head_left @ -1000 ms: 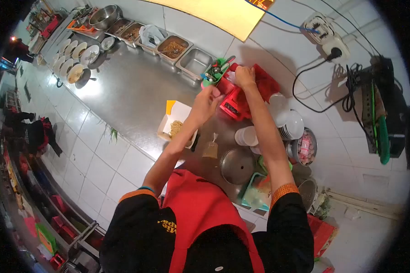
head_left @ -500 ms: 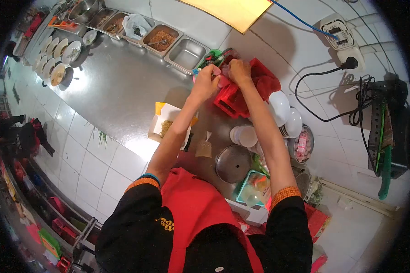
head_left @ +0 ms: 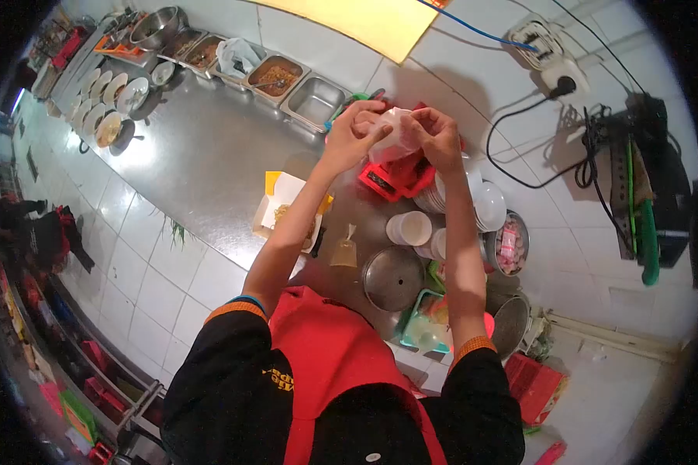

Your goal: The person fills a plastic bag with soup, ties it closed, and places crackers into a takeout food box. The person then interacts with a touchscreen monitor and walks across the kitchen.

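Observation:
Above the red plastic basket [head_left: 378,183], a clear plastic bag [head_left: 396,133] is stretched between my two hands. My left hand [head_left: 355,138] grips its left side, thumb toward the bag and fingers curled behind. On the other side my right hand [head_left: 440,139] pinches the bag's edge between thumb and fingers. Below my left forearm lies a paper takeaway box [head_left: 268,209] holding noodles, its flaps raised and partly hidden by the arm. A small tied plastic bag of brownish liquid [head_left: 344,252] rests on the steel counter [head_left: 202,155] to the right of the box.
Steel food pans [head_left: 316,101] line the wall. Several plates [head_left: 134,96] stand at the far left. On the right are stacked white bowls [head_left: 488,205], white cups [head_left: 411,229], a round metal lid [head_left: 394,279] and a turquoise basket [head_left: 426,322]. A black cable [head_left: 512,182] hangs on the wall.
Both hands have risen from the red basket, bringing up the clear plastic bag. The right hand has moved to the right, and the bag now spreads between the hands. The view has shifted slightly.

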`<act>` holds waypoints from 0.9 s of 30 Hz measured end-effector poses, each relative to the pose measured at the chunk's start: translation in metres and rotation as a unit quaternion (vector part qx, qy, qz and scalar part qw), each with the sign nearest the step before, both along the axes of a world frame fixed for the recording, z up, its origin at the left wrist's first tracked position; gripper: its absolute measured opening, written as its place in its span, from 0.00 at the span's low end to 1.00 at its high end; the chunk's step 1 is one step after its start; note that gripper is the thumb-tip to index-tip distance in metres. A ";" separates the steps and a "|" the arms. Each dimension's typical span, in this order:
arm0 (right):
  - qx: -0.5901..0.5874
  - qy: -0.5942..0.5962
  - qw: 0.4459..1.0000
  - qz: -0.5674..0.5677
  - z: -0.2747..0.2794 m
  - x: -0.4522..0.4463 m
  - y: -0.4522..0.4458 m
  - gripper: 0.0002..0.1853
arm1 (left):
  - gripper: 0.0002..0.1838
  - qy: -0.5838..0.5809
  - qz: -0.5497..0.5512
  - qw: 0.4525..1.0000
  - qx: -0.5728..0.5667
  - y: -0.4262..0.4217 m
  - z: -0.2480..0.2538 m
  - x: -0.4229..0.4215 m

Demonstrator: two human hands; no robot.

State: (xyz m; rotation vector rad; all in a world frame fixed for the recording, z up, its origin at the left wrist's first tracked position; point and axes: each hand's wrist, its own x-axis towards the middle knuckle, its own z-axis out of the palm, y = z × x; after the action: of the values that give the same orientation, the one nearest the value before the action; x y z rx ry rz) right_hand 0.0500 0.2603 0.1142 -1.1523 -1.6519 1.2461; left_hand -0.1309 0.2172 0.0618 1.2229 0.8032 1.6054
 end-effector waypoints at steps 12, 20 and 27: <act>0.007 0.280 0.953 -0.116 -0.027 0.071 -0.117 0.07 | 0.08 -0.014 0.024 0.997 -0.072 -0.087 -0.012 0.032; -0.061 0.373 0.911 -0.164 -0.039 0.163 -0.198 0.15 | 0.06 0.035 0.303 0.946 -0.111 -0.059 -0.046 0.007; -0.129 0.400 0.886 -0.195 -0.088 0.198 -0.322 0.16 | 0.06 0.236 0.287 0.928 0.029 0.038 -0.063 0.053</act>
State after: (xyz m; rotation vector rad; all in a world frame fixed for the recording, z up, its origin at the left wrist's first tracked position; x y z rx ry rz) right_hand 0.2475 -0.0617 0.0263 -0.8674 -0.6204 1.4242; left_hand -0.0777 0.2550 -0.0016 1.5380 1.5406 1.8152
